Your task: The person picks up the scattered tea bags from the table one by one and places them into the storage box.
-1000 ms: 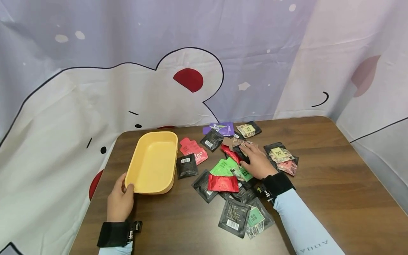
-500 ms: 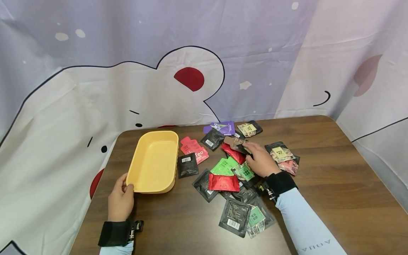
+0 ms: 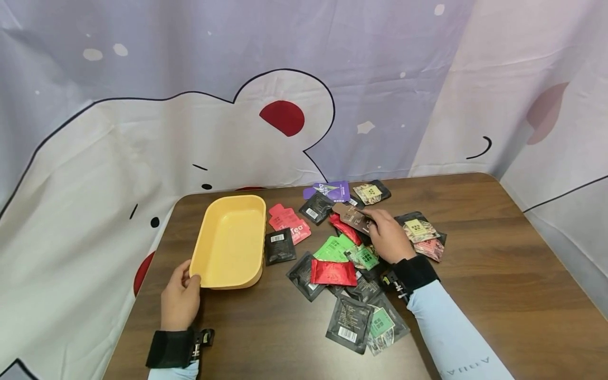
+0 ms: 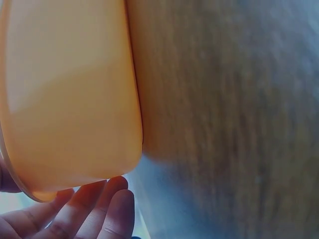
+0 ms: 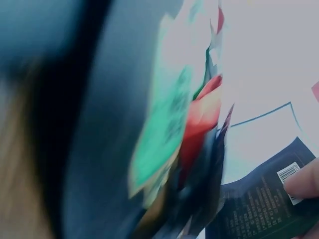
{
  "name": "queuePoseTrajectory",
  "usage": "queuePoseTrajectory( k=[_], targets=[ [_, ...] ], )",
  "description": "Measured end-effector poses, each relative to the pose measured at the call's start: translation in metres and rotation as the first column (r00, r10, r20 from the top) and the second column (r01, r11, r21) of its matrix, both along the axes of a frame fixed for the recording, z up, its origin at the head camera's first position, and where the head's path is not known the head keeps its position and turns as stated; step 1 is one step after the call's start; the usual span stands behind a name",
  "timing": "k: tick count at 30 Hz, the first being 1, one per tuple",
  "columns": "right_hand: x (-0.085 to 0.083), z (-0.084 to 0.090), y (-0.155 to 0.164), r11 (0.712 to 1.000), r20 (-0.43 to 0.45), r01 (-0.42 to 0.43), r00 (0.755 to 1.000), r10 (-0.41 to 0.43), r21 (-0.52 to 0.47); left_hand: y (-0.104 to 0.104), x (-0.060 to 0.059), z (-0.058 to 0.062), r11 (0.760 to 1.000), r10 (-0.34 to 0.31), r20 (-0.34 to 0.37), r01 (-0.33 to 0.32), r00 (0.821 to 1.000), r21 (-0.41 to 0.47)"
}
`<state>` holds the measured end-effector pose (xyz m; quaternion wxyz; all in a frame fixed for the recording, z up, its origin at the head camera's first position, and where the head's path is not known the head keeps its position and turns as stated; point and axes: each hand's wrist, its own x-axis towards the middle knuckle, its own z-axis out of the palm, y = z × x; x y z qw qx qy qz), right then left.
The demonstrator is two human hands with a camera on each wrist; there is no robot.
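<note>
My left hand (image 3: pixel 180 298) grips the near left corner of a yellow plastic tray (image 3: pixel 228 237), thumb over the rim. In the left wrist view its fingers (image 4: pixel 117 211) lie against the tray's outer wall (image 4: pixel 75 124). My right hand (image 3: pixel 391 236) pinches the right end of a brown sachet (image 3: pixel 352 216) over the heap. The right wrist view shows the thumb (image 5: pixel 305 180) on a dark printed face with a barcode (image 5: pixel 269 199). Below the hand lie a red sachet (image 3: pixel 345 229) and a green-labelled sachet (image 3: pixel 363 257).
Several black sachets, such as one with a barcode (image 3: pixel 350 323), spread across the wooden table (image 3: pixel 499 264). A pink packet (image 3: pixel 291 224) lies right of the tray, a purple packet (image 3: pixel 332 191) at the back. Two sachets (image 3: pixel 420 235) overlap right of the hand. A printed curtain (image 3: pixel 190 142) hangs behind.
My right hand has gone from lying flat on the heap to pinching the brown sachet, whose near edge is now tilted up. My left hand and the tray stay put.
</note>
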<state>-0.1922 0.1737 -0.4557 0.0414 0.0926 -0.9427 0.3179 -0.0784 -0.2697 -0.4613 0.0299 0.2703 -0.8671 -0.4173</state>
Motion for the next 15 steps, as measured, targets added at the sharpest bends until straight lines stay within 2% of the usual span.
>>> queuePoseTrajectory(
  k=[10, 15],
  targets=[
    [0.008, 0.020, -0.026, 0.996, -0.111, -0.055, 0.993, 0.048, -0.065, 0.002, 0.000, 0.000, 1.000, 0.008, 0.015, -0.008, 1.000, -0.001],
    [0.012, 0.028, -0.045, 0.986, -0.145, -0.116, 0.985, 0.098, -0.117, 0.001, 0.001, 0.000, 1.000, 0.010, 0.005, -0.010, 1.000, -0.016]
  ],
)
